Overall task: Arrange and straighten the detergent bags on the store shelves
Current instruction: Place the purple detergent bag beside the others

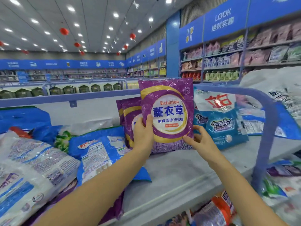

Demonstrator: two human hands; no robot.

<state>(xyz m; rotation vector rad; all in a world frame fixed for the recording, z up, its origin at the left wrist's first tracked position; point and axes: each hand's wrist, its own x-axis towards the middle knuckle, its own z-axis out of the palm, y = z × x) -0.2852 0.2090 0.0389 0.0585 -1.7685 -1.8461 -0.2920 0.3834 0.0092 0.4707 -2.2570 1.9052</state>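
Two hands steady one purple lavender bag (pixel 166 115) upright, a little right of the frame's centre, its bottom edge seemingly resting on the pale shelf (pixel 179 168). The left hand (pixel 143 132) grips the bag's left edge, thumb across the printed front and the other fingers hidden behind. The right hand (pixel 200 139) pinches the lower right corner, its fingers (pixel 201 130) loosely curled along the edge. Just behind and to the left stands a second purple bag (pixel 130 115), partly overlapped by the held one. To the right, blue-and-white bags (pixel 219 123) lean upright beside the blue rail (pixel 267 128). That middle stretch looks close to tidy. Much appears left, though: across the lower left of the frame, large white bags (pixel 32 163) and a blue bag (pixel 97 150) lie flat and overlapping, and jumbled packs (pixel 216 207) fill the lower right. By this reckoning the job is somewhere between early and midway.
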